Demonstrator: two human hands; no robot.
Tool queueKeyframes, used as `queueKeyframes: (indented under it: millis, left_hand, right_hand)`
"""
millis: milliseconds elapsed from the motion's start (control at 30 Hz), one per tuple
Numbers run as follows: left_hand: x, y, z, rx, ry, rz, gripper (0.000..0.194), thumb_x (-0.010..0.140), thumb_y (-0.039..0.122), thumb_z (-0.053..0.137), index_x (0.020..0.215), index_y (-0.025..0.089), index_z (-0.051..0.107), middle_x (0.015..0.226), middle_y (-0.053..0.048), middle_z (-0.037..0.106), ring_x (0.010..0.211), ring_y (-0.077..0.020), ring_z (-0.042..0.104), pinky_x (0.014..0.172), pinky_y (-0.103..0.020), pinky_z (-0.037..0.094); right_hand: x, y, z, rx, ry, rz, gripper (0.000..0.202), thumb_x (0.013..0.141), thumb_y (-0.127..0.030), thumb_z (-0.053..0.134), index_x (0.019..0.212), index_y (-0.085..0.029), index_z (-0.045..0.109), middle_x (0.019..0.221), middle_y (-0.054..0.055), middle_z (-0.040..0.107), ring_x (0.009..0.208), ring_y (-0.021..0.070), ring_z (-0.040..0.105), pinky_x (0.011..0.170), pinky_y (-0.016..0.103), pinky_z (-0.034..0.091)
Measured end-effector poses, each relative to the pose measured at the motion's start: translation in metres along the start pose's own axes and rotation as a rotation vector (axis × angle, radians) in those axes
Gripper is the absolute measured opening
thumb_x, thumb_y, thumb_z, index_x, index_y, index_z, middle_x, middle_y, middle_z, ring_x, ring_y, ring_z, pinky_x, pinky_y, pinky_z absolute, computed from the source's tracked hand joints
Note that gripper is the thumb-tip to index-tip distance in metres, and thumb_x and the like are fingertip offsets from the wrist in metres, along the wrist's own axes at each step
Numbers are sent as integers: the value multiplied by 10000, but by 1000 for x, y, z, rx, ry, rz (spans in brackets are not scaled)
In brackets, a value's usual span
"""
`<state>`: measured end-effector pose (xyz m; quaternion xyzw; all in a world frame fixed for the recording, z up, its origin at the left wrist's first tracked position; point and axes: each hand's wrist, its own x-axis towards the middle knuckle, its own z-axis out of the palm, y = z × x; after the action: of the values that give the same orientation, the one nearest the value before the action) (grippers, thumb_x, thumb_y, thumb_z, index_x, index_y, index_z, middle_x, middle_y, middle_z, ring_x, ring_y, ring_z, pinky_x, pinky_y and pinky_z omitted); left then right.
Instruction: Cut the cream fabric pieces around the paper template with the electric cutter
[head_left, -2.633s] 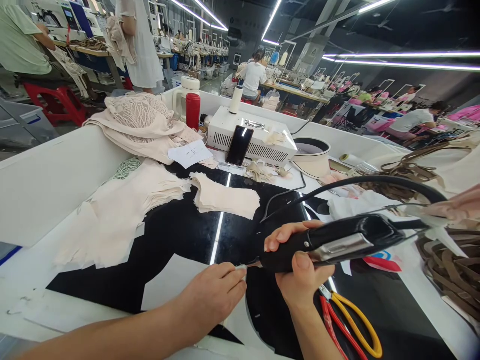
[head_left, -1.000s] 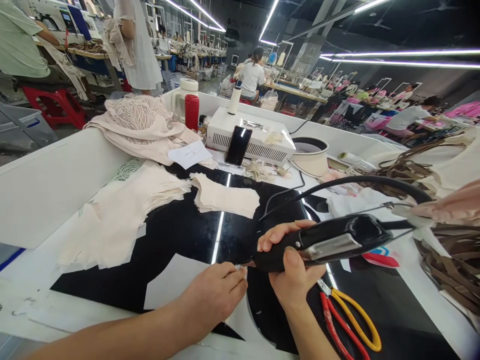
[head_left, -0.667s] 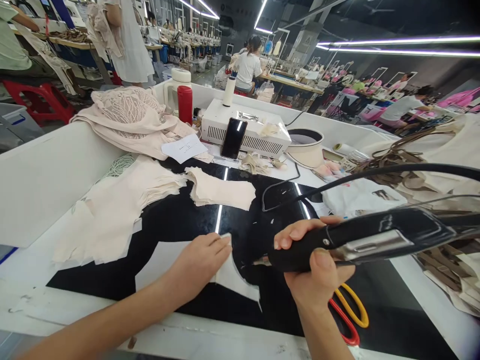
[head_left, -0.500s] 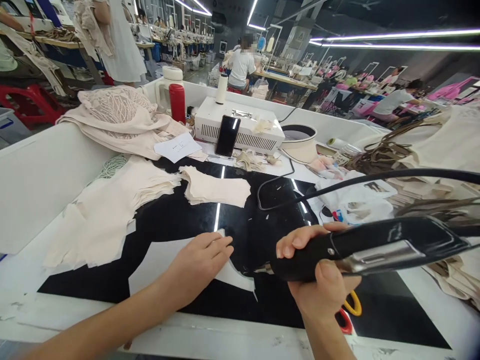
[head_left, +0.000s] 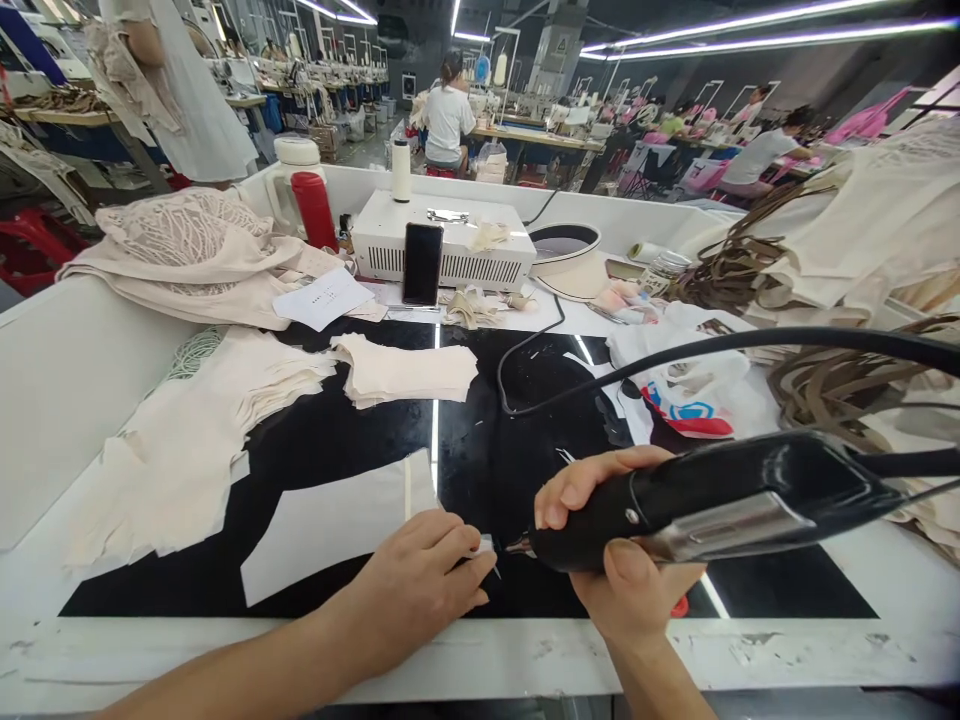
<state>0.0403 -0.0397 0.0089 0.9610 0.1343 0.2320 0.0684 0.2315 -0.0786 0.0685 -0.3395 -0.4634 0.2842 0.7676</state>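
Observation:
My right hand (head_left: 622, 540) is wrapped round a black handheld tool (head_left: 720, 500) with a silver strip and a narrow metal tip pointing left. A thick black cable runs from its rear. My left hand (head_left: 431, 570) rests on the right end of a curved white sheet (head_left: 337, 515), its fingers bent together near the tool's tip; a small pale edge shows at the fingertips. Under the sheet lies a black mat (head_left: 540, 400). Stacked beige fabric pieces (head_left: 409, 372) lie behind the sheet, and a larger beige stack (head_left: 180, 450) sits at the left.
Behind the mat stand a white vented box (head_left: 480, 262), an upright phone (head_left: 422, 264), a red bottle (head_left: 313, 210) and a visor (head_left: 568, 262). Plastic bags (head_left: 697, 385) and beige fabric with brown straps (head_left: 862, 230) are at the right. A seated person (head_left: 448, 118) is farther back.
My left hand has moved right and down along the sheet, uncovering a strip on it. The tool tip now shows beside my left fingertips. The whole view has shifted.

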Motion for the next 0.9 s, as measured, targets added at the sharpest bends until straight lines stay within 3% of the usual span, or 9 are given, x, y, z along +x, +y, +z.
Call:
queueKeyframes:
  millis: [167,333,467,500,567,733,800,900]
  left_hand:
    - [-4,15,2,19,-65,47,397,982,383,797,1286,181,641,1035,-27,660,962,-217,629,900,-360,537]
    - [-6,38,15,7,-4,153,272,1050,286,698,1320,277,665,1099,-13,678,915,-171,629,889,-320,520]
    - [-5,48,20,-12,0,263,50,1042,220,694,1037,244,737,900,30,666,806,-119,613,827,-261,525]
    - [-5,48,18,-30,1,276,104,1041,221,691,944,227,726,858,33,657,776,-111,604,810,-252,527]
    - [-7,45,10,-84,5,239,191,1057,234,664,872,208,699,821,24,654,749,-114,598,798,-257,534]
    - [-8,37,-11,-205,18,139,234,1120,149,481,1090,169,712,902,-15,717,821,-145,628,860,-287,535]
    - [-7,36,-13,-153,64,89,263,1127,144,452,1126,163,715,953,-21,732,885,-158,642,936,-303,527]
    - [-5,31,-13,78,84,-103,303,1150,219,425,1246,140,702,1089,-71,730,1028,-220,649,1003,-381,518]
  right_hand:
    - [-2,0,-5,-19,23,7,375,892,-403,836,1193,-287,645,823,-21,671,620,156,645,534,295,567]
    - [-2,1,-8,17,16,4,384,880,-387,856,1182,-272,648,820,-19,681,618,147,641,540,289,561]
    - [-2,-1,-8,8,17,7,389,880,-393,855,1180,-284,633,808,-19,683,596,151,631,506,284,542]
    - [-1,-1,-8,10,16,3,389,881,-398,854,1180,-287,631,808,-19,684,593,150,628,500,281,539]
    - [-1,-1,-6,19,13,-8,394,879,-404,856,1178,-288,629,806,-21,684,584,145,620,491,274,536]
    - [3,3,5,56,28,-11,392,876,-395,864,1170,-277,632,807,-30,685,578,132,624,503,272,563]
    - [4,6,9,67,36,-17,398,857,-389,884,1152,-271,644,803,-33,688,588,128,636,523,269,580]
    - [6,9,12,83,44,-25,402,841,-384,899,1141,-266,658,803,-34,690,600,123,647,535,257,583]
